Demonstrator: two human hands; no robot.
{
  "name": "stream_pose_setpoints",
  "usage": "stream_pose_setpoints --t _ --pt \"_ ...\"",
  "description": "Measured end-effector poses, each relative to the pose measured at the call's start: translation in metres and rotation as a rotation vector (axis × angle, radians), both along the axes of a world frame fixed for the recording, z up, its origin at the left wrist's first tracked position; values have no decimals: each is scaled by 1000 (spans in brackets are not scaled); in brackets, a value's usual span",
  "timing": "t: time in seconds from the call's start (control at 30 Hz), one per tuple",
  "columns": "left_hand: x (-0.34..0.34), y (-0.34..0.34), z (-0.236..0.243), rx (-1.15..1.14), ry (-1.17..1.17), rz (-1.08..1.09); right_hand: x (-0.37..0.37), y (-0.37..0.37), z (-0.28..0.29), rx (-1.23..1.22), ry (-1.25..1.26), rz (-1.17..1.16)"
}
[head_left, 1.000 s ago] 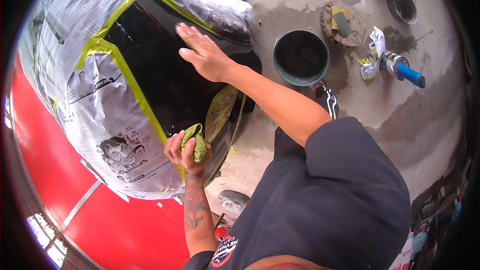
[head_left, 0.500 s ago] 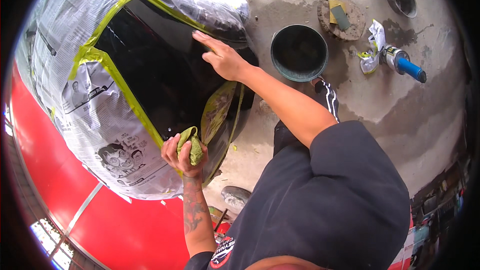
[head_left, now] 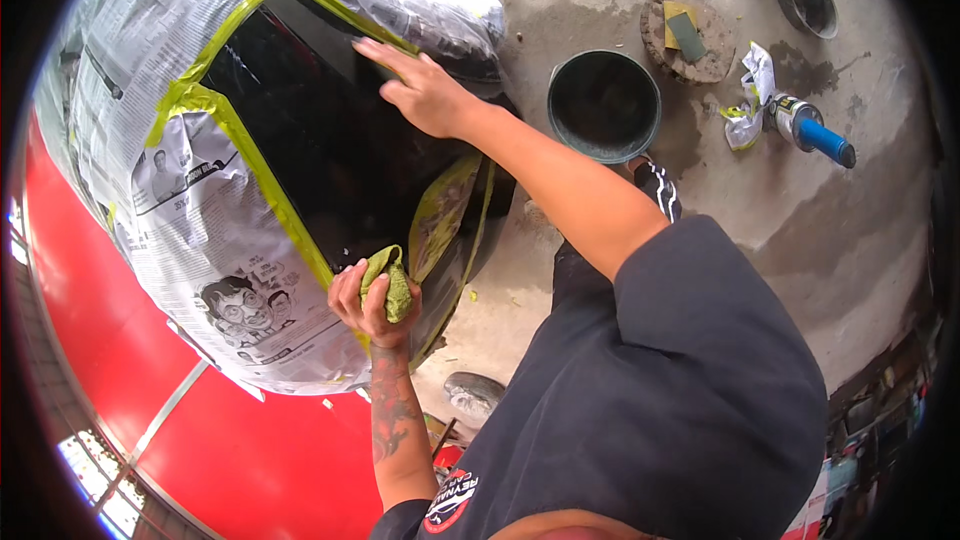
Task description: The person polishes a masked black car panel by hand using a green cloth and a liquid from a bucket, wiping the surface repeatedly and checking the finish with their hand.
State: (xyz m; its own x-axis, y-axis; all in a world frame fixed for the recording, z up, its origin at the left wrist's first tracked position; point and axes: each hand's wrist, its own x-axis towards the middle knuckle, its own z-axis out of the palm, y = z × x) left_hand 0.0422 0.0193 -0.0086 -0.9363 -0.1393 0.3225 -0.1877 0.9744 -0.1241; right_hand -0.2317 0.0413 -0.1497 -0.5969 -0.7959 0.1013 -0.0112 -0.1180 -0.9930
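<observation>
A glossy black car panel lies framed by yellow-green masking tape, with newspaper masking taped around it. My right hand is stretched out over the panel's far right part, fingers extended and thumb apart. What lies beneath its palm is hidden. At the panel's near edge my left hand is closed around a bunched yellow-green cloth. Just right of that cloth, a leaf-shaped taped patch covers part of the car.
On the concrete floor to the right stands a dark bucket beside my foot. Past it are a round stump bearing a sanding sheet, a can with a blue roll, crumpled paper and a black basin.
My right hand has slid left across the black panel, away from the bucket side. The left hand keeps its hold on the cloth. The whole view has shifted slightly.
</observation>
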Motion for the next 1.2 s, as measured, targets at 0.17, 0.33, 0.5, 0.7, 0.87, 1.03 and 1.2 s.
stream_pose_setpoints --t 0.17,0.33,0.5,0.7,0.87,1.03,1.2 --pt "-4 1 4 -10 -31 -19 23 19 -42 -13 -247 54" --pt "-4 -1 2 0 -36 -26 -10 -23 -6 -205 3 -87" --pt "-1 1 3 -12 -38 -4 24 15 -16 -138 8 -74" --pt "-6 0 3 -2 -43 -9 -9 -21 -21 -224 112 -83" --pt "0 -1 2 6 -30 5 -3 -21 -31 -108 291 -74" --pt "5 -3 -1 -8 -22 7 -13 -29 -34 -64 383 -165" --pt "1 -4 -3 11 -11 2 -68 -105 0 -49 356 -218"
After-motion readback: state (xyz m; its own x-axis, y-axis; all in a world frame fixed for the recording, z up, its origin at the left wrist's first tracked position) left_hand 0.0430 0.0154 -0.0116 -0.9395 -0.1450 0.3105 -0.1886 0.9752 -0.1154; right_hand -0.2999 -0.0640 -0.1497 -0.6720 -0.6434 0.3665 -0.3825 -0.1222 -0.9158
